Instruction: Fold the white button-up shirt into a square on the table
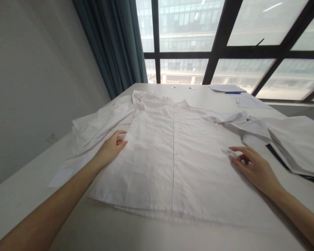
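A white shirt (154,157) lies spread on the table with its front placket running down the middle and its hem toward me. Its collar is at the far end, and the sleeves stretch out to both sides. At the left side edge, my left hand (112,145) pinches the fabric between thumb and fingers. My right hand (251,165) has hold of the opposite side edge, where the cloth bunches a little at the fingertips.
On the right, a white cloth-like bundle (300,143) rests over a dark-edged flat item (279,157). Papers (227,88) with a blue pen (232,92) lie at the far right of the white table (157,86). A blue curtain (115,42) and windows stand behind.
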The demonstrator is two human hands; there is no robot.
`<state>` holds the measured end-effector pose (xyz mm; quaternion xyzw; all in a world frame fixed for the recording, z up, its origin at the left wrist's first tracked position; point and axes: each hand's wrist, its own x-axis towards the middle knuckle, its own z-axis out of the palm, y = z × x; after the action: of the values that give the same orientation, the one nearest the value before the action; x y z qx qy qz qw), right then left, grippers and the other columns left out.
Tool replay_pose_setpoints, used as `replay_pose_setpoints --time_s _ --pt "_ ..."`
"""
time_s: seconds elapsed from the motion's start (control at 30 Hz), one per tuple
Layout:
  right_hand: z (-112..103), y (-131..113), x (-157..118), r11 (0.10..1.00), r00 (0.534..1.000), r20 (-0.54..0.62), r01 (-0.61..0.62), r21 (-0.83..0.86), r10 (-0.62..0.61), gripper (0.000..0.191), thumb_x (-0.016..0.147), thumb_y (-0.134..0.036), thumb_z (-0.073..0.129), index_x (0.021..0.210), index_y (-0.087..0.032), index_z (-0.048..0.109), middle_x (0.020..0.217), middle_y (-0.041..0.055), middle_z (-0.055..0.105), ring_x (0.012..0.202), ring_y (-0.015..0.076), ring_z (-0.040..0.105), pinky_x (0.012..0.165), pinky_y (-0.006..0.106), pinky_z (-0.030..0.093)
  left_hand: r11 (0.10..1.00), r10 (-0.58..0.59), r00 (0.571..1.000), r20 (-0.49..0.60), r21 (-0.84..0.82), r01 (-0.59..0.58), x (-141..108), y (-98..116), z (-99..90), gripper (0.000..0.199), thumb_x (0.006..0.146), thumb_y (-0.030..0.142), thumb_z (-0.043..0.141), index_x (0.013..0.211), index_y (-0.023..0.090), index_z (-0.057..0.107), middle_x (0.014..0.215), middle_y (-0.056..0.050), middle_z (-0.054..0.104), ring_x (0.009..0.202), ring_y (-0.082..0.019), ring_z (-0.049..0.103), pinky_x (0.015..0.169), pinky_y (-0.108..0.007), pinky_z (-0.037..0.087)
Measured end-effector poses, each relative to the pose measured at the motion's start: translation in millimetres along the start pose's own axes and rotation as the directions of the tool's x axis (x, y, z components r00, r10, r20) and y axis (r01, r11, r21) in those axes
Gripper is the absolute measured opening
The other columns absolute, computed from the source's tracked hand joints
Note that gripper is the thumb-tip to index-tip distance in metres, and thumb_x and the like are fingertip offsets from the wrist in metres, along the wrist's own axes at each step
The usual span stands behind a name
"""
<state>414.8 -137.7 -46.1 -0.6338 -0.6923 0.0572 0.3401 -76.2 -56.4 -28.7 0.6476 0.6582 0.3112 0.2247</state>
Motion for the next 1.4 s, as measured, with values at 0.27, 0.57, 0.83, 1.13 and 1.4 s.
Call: replay_pose_setpoints --time_s 0.27,0.57,0.83,1.13,1.4 --pt "-1 4 1 0.984 0.985 0.006 -0.175 0.019 0.175 0.047 0.076 -0.060 0.057 0.107 -0.024 0.062 0.077 0.0046 0.070 0.060 0.0209 0.062 0.061 0.036 0.049 0.966 -0.117 0.991 0.070 -0.225 0.130 -1 9 -4.6 0.060 0.060 0.035 0.068 0.115 0.019 0.051 0.061 0.008 0.051 0.050 -0.013 0.049 0.048 -0.022 0.033" --pt "-2 5 -1 0.991 0.995 -0.037 -0.098 -0.094 0.095 0.046 0.085 -0.060 0.048 0.111 -0.024 0.062 0.073 0.0026 0.069 0.056 0.0183 0.059 0.058 0.032 0.046 0.978 -0.095 0.993 0.072 -0.179 0.107 2 5 -6.0 0.049 0.066 0.041 0.062 0.110 0.018 0.056 0.058 0.006 0.054 0.049 -0.014 0.049 0.048 -0.023 0.032" --pt "2 10 -1 0.991 0.994 0.023 -0.107 -0.078 0.109 0.050 0.082 -0.063 0.051 0.109 -0.022 0.060 0.073 0.0038 0.067 0.060 0.0203 0.061 0.059 0.033 0.047 1.000 0.011 1.000 0.001 0.003 -0.011 2 -2 -5.2 0.052 0.067 0.043 0.063 0.114 0.020 0.057 0.063 0.005 0.053 0.057 -0.016 0.052 0.056 -0.025 0.036" --pt "-4 -9 -1 0.980 0.977 -0.072 -0.199 0.011 0.199 0.044 0.078 -0.058 0.055 0.107 -0.024 0.060 0.080 0.0036 0.066 0.066 0.0210 0.067 0.060 0.031 0.047 0.938 0.052 0.999 -0.010 0.342 -0.046 -4 3 -6.9 0.045 0.086 0.044 0.047 0.125 0.022 0.054 0.070 0.001 0.061 0.065 -0.021 0.058 0.061 -0.028 0.038" --pt "-3 0 -1 0.999 0.998 -0.023 -0.052 0.013 0.052 0.040 0.084 -0.055 0.056 0.107 -0.023 0.062 0.090 0.0055 0.062 0.059 0.0155 0.060 0.060 0.032 0.049 0.879 0.147 0.989 -0.003 0.460 -0.129 -4 4 -1.3 0.046 0.091 0.031 0.040 0.135 0.020 0.049 0.091 -0.005 0.066 0.078 -0.023 0.064 0.070 -0.030 0.044"
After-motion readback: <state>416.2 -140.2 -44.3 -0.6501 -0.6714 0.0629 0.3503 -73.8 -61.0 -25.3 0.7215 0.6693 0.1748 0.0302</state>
